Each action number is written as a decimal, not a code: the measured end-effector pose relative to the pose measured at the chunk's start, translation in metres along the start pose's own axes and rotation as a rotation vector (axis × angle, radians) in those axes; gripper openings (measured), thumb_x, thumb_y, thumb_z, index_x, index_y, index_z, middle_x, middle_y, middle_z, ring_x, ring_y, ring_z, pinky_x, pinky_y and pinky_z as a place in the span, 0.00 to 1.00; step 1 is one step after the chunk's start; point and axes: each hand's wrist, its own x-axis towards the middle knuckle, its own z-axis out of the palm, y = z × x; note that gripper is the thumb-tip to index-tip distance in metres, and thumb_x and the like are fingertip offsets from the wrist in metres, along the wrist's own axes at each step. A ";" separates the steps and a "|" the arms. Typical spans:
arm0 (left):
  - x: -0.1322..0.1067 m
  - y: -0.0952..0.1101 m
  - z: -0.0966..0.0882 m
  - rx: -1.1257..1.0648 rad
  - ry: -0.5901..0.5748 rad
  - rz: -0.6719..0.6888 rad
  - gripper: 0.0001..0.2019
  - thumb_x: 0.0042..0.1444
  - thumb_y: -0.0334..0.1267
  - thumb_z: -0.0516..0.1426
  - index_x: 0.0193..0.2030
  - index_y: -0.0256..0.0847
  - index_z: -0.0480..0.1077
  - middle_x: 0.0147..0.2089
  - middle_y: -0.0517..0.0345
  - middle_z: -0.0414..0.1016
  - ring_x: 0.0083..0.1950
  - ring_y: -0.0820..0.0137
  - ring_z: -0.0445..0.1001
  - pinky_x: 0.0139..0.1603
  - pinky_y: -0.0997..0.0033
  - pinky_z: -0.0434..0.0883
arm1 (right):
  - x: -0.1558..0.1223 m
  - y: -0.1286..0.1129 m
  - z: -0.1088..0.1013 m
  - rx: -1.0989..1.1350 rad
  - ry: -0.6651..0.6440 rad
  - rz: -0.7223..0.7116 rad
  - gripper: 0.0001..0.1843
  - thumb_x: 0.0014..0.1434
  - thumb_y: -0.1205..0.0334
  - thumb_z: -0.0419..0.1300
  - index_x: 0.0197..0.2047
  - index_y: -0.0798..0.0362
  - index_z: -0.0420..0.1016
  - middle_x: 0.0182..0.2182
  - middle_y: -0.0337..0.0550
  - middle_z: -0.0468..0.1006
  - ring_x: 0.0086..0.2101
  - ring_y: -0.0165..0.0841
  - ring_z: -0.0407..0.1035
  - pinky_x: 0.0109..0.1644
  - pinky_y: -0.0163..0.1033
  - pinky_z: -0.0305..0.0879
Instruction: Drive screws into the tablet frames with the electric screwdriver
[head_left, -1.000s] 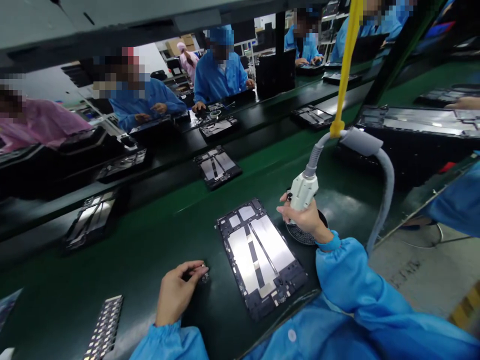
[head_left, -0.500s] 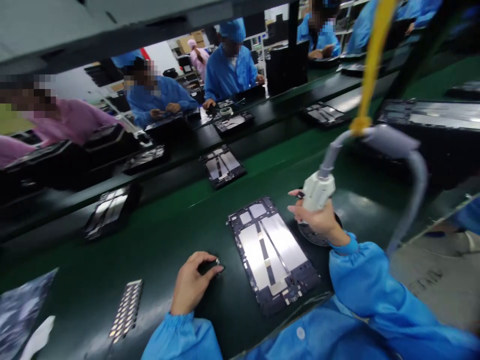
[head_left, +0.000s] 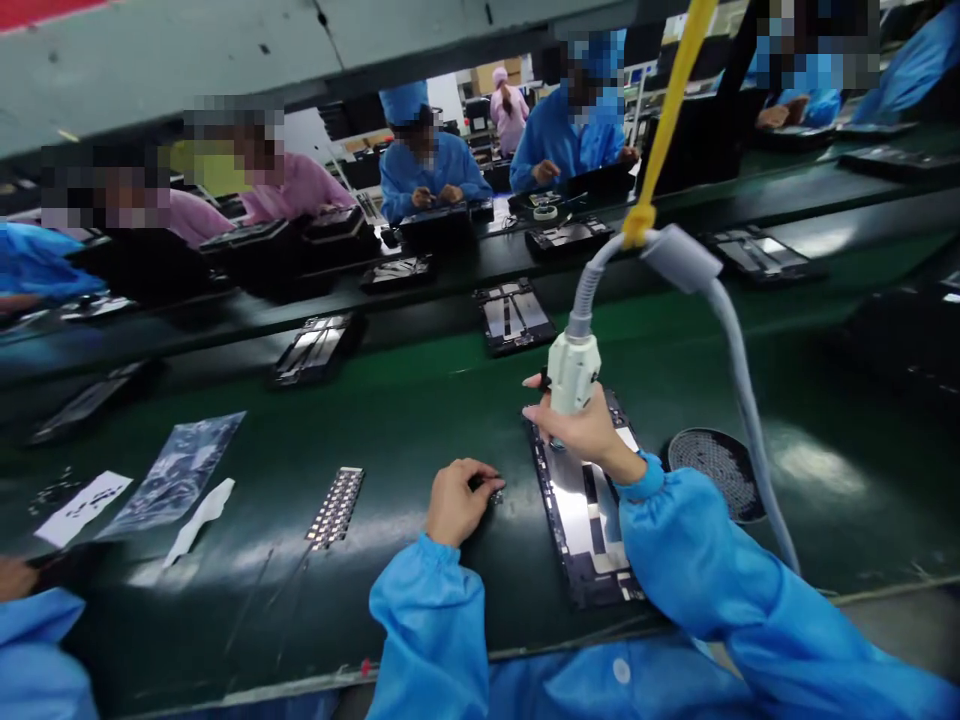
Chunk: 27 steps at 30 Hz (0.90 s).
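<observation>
a long green belt (head_left: 420,420) runs across the view, with workers in blue and pink coats seated along its far side and dark frames spaced along it. near the person's edge lies an open tablet frame (head_left: 589,520), its shiny plates facing up, partly under the right forearm. a grey hose (head_left: 739,380) loops down from a yellow strap (head_left: 667,120) to a white driver (head_left: 574,372), which stands nearly upright over the frame's upper left part. the right hand (head_left: 581,430) is wrapped around the driver's body, fingers closed on it. just right of the frame sits a round black dish (head_left: 712,470) with a dotted surface. left of the frame, the left hand (head_left: 454,500) rests on the belt with fingertips pinched narrow on a small part (head_left: 495,492), too small to make out. further left lie a strip of parts (head_left: 336,508), a white scrap (head_left: 201,515), a clear bag (head_left: 176,472) and a white label (head_left: 82,508). another person's hand and blue sleeve (head_left: 30,640) show at the lower left corner.
</observation>
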 end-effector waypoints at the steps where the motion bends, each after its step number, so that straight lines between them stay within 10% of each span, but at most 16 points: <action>1: -0.002 0.001 0.002 0.067 0.027 0.023 0.01 0.48 0.34 0.62 0.29 0.41 0.77 0.31 0.56 0.79 0.37 0.64 0.75 0.41 0.64 0.69 | 0.003 0.005 0.002 -0.018 -0.003 0.015 0.14 0.47 0.64 0.66 0.39 0.55 0.73 0.13 0.30 0.68 0.15 0.29 0.63 0.22 0.36 0.63; 14: -0.010 0.008 0.017 -0.174 0.275 0.356 0.05 0.56 0.31 0.59 0.36 0.41 0.78 0.33 0.57 0.79 0.34 0.72 0.77 0.37 0.73 0.72 | 0.003 0.021 0.000 -0.088 0.016 -0.024 0.13 0.48 0.66 0.66 0.39 0.55 0.72 0.13 0.30 0.69 0.15 0.28 0.64 0.23 0.36 0.64; 27: -0.011 0.011 0.029 -0.367 0.337 0.122 0.03 0.47 0.29 0.61 0.27 0.39 0.76 0.34 0.56 0.81 0.35 0.69 0.79 0.39 0.71 0.75 | 0.007 0.015 0.017 -0.005 -0.008 -0.055 0.13 0.49 0.65 0.65 0.40 0.55 0.71 0.13 0.29 0.69 0.14 0.29 0.64 0.22 0.36 0.64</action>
